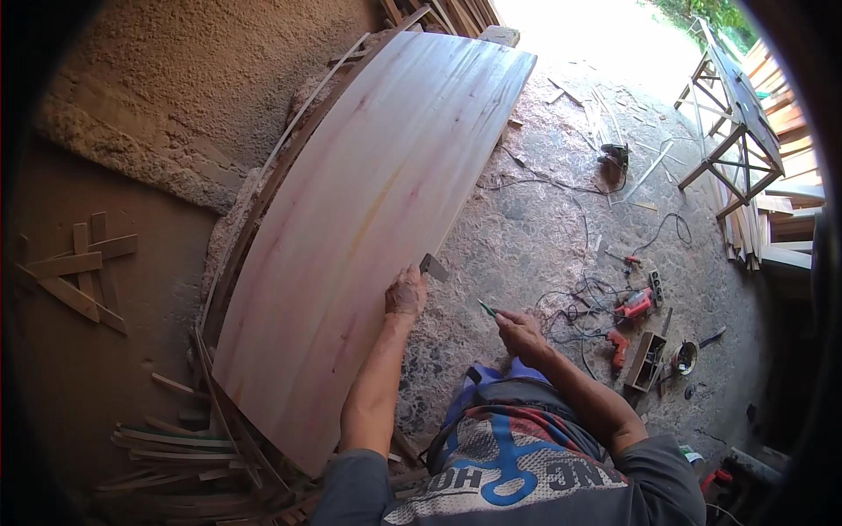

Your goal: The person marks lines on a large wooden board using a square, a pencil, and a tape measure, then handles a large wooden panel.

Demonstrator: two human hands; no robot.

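Green stick (486,307) partly inside right grip (520,335).

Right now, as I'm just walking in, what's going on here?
A person is working at a long, pale wooden panel. The left hand has its grip on a dark, flat, straight-edged tool at the panel's right edge. The right hand holds a slim green pencil-like stick, its tip apart from the panel. Off to the right, a red pistol-shaped power tool lies on the grey, shaving-littered floor.
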